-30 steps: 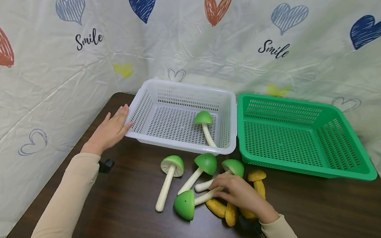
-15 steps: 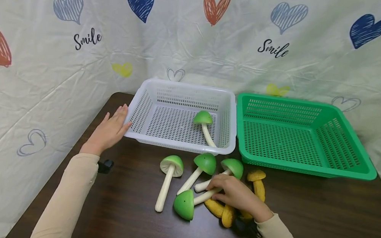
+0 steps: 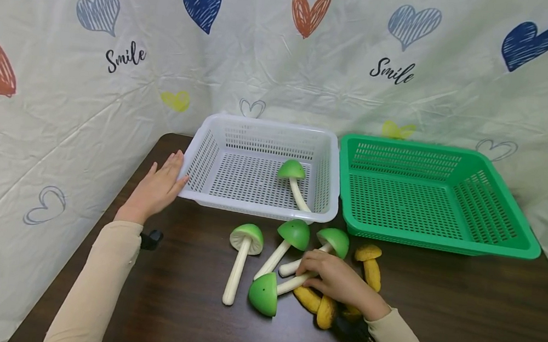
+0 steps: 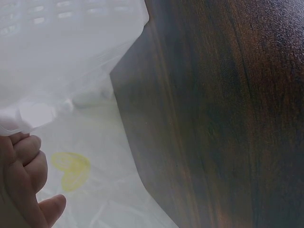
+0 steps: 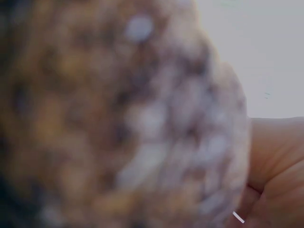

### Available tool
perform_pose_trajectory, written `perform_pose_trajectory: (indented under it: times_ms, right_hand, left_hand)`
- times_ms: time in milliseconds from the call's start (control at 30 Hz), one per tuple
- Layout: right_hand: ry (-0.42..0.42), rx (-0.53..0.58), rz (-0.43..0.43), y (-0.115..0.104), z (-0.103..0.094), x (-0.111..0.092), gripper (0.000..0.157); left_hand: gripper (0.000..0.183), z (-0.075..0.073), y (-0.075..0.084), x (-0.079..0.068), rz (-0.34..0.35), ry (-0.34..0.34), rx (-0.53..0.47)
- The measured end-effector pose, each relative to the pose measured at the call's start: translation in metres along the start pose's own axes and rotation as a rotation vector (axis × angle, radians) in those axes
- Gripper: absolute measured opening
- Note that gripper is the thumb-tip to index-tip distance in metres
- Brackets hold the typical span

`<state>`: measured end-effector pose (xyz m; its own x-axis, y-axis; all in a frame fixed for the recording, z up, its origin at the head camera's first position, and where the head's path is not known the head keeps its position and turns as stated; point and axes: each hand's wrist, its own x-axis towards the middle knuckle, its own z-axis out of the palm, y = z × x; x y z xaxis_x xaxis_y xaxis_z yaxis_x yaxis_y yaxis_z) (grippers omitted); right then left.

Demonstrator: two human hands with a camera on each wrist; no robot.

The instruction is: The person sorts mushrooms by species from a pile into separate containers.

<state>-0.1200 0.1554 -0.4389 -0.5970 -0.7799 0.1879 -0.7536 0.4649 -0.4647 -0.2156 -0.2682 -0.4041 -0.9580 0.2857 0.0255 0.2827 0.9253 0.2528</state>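
Note:
My left hand (image 3: 156,184) rests with straight fingers against the left rim of the white basket (image 3: 250,208). In the left wrist view, the fingers (image 4: 31,156) touch the basket's edge from outside. At the front, my right hand (image 3: 338,279) pinches the white stem of a green-capped toy mushroom (image 3: 264,294) lying sideways on the table. Yellow toy mushrooms (image 3: 308,299) lie partly hidden under that hand. Just beyond it is another green-capped mushroom (image 3: 334,242). A blurred brown-yellow surface (image 5: 118,118) fills most of the right wrist view, with part of the hand (image 5: 280,171) beside it.
Two more green-capped mushrooms (image 3: 246,239) lie to the left on the dark wooden table (image 3: 178,294). One green-capped mushroom (image 3: 293,170) is inside the white basket. A green basket (image 3: 435,243) stands right beside it. A yellow mushroom (image 3: 370,265) lies below the green basket.
My right hand has shifted slightly left along the stem, its fingers now closer around it. A yellow mushroom under the hand has moved a little left. The left hand has stayed at the rim.

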Motion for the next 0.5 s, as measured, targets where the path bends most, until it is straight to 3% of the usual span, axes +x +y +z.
perform_pose_trajectory:
  times_ms: [500]
  right_hand:
    - [0.034,0.018,-0.033,-0.0009,-0.0015,-0.0019,0.017]
  left_hand:
    - [0.068,0.0002,0.0005,-0.0005,0.002,0.005,0.014]
